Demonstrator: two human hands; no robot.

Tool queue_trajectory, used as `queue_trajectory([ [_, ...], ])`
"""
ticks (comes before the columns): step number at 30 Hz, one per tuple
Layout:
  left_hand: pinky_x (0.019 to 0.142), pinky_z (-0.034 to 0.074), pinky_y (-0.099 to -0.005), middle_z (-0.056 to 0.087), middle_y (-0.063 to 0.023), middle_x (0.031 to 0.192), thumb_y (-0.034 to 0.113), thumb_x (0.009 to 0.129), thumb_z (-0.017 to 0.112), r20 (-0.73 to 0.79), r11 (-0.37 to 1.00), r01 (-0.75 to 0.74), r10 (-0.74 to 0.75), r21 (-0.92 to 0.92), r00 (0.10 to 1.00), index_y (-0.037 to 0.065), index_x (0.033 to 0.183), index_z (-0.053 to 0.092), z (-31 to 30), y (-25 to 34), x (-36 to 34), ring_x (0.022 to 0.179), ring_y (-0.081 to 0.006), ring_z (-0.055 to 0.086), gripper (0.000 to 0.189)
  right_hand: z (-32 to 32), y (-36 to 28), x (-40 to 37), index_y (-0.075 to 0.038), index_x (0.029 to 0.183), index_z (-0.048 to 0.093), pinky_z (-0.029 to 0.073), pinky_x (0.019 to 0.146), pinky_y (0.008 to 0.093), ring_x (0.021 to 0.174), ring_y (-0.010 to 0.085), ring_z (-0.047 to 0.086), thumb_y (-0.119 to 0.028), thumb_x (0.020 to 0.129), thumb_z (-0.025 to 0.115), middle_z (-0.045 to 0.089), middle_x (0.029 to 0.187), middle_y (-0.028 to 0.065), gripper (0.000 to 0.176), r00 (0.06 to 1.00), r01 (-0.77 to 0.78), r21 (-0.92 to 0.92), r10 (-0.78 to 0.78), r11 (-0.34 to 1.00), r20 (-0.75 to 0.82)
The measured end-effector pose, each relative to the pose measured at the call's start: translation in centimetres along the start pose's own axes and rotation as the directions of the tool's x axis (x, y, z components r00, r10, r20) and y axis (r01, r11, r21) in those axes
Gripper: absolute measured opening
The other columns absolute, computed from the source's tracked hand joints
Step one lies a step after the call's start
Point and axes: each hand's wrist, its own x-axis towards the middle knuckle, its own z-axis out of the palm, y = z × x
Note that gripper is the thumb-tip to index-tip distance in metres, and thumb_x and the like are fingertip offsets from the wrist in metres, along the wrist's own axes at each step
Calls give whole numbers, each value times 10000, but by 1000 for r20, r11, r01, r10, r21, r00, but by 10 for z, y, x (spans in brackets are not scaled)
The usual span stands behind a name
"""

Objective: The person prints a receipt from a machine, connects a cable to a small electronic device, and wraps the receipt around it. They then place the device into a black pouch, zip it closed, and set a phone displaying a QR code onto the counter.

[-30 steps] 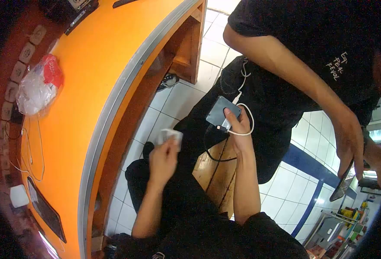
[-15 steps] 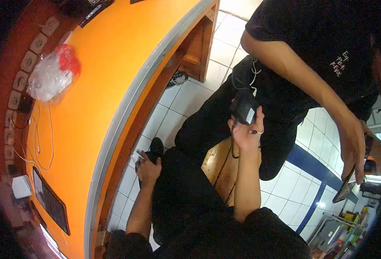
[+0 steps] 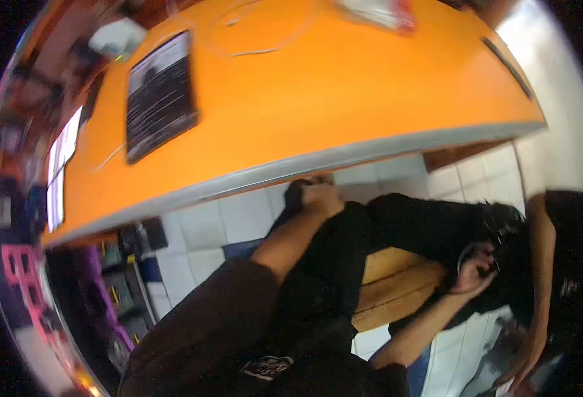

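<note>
My left hand point(image 3: 322, 198) is by my knee, just below the table's front edge. Its fingers look curled, but blur and the edge hide what is in them. My right hand point(image 3: 474, 272) is held out over the bench, closed around a small black device point(image 3: 484, 267) that is dark and smeared by motion. A pale cable point(image 3: 463, 255) loops beside that hand. Another person's dark-clothed leg point(image 3: 423, 221) is close to it.
On the orange table point(image 3: 344, 86) lie a black tablet point(image 3: 162, 99), a white cable point(image 3: 255, 51) and a plastic bag point(image 3: 377, 12). A wooden bench point(image 3: 397, 284) stands below. The other person's arm point(image 3: 541, 278) hangs at the right.
My view has swung left, so the table now spans the top and the tablet is nearer the middle. My right hand still holds the black device, and the picture has blurred.
</note>
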Motion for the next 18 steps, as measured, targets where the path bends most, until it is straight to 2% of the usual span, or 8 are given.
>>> queue_trajectory([
  [1,985,433,-585,536,-277,1352,431,817,607,396,983,39,35,-178,917,-19,1408,444,-22,-6,4,1242,-452,529,760,-3,-7,1,38,1360,442,529,727,334,937,260,590,31,775,681,509,1264,192,632,999,-38,51,37,998,26],
  [5,988,385,-654,533,-260,1363,463,848,586,-212,998,31,-42,-57,976,-58,1191,645,23,1,-6,1275,-443,492,626,-6,-44,8,15,1441,371,505,731,307,980,235,555,-6,779,723,454,1340,191,750,1000,3,-69,-5,998,-26],
  [8,955,396,-653,573,-249,1313,469,856,577,-182,1000,25,-24,6,983,-53,1204,639,23,-3,-3,1233,-418,532,630,-1,-72,5,50,1481,315,515,756,318,987,225,559,-41,798,725,494,1307,198,802,987,55,-164,-78,985,-137],
  [9,946,425,-598,598,-252,1285,485,850,584,182,993,-26,47,-117,982,-38,1220,637,4,-12,5,1227,-393,553,643,3,-82,9,64,1455,338,516,762,318,987,227,561,-55,813,719,516,1266,195,756,978,48,-207,-88,977,-190],
  [10,962,439,-540,616,-243,1275,497,854,581,229,979,43,4,-198,973,-27,1225,639,-10,-14,1,1220,-378,569,645,7,-89,10,77,1430,361,517,768,319,986,228,563,-70,828,713,538,1226,192,713,965,52,-248,-113,968,-238],
  [13,1073,403,-522,435,-236,1489,504,875,548,-98,996,-2,-7,-90,995,-2,1472,405,17,-22,4,1361,-389,438,795,11,-96,11,114,1314,436,530,777,312,984,258,568,-189,867,718,545,1159,210,609,979,2,-241,-52,970,-198],
  [14,1085,397,-520,401,-217,1521,485,880,538,-14,998,13,-14,-62,1000,12,1528,292,19,-23,8,1370,-392,427,839,19,-82,8,123,1311,436,539,771,313,974,267,577,-196,873,711,543,1167,230,607,965,80,-352,-160,933,-207],
  [18,1029,456,-487,552,-186,1392,469,865,567,122,995,58,-48,-84,991,11,1361,537,-3,-22,3,1289,-378,513,676,45,-32,10,144,1291,442,581,683,289,904,304,619,-242,929,638,539,1187,305,565,878,190,-488,-370,852,-304],
])
